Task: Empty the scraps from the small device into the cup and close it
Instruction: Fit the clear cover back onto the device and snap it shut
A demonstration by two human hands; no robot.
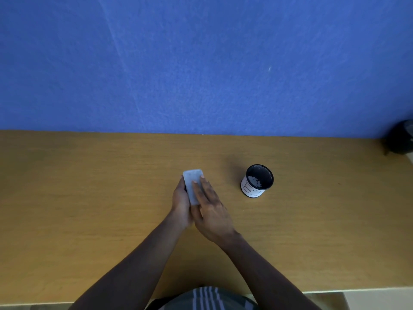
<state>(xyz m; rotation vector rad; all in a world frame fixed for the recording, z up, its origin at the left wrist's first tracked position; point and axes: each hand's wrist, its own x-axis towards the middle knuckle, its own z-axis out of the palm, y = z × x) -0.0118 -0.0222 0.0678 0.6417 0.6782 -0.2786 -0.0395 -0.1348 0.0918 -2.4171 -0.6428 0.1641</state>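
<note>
The small device (pixel 191 184) is a pale grey rectangular block held above the middle of the wooden table (pixel 89 198). My left hand (pixel 180 204) cups it from the left and beneath. My right hand (pixel 211 209) lies flat over its right side, fingers pressed on its top face. To the right stands the cup (pixel 257 181), a black mesh pot with a white paper label, upright and open. Small pale scraps (pixel 254 181) lie inside it. The device's underside is hidden by my hands.
A blue wall (pixel 201 63) rises directly behind the table. A dark object (pixel 400 137) sits at the far right edge by the wall. The table's front edge runs along the bottom, near my striped shirt (pixel 205 298).
</note>
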